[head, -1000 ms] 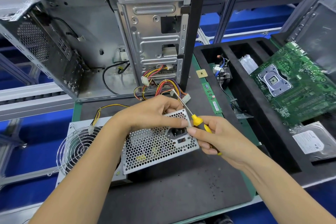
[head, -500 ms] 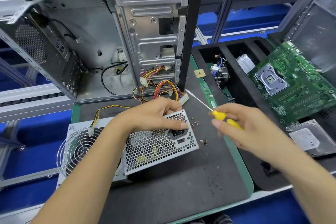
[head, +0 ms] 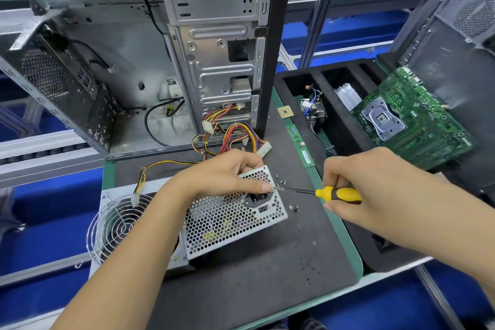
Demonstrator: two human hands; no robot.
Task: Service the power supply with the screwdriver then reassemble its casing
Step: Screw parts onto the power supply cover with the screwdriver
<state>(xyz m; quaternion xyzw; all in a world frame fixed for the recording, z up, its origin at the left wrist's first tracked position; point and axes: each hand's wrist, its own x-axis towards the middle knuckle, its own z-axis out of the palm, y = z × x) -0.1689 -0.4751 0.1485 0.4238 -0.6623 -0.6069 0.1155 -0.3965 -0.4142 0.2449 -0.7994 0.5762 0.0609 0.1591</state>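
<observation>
On the dark tabletop (head: 241,284) mat, centre frame, sits our power supply (head: 230,220). Our left hand (head: 227,174) steadies a screw (head: 272,190) at its corner with curled fingers; our right hand (head: 356,190) grips the screwdriver (head: 332,193). We should keep the tip seated square, pressing inward while turning.

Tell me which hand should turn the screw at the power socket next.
The right hand, probably: it grips the yellow-and-black-handled screwdriver, whose tip already sits at the small screw on the perforated silver metal power supply. The left hand is occupied, steadying that casing beside the screw.
</observation>
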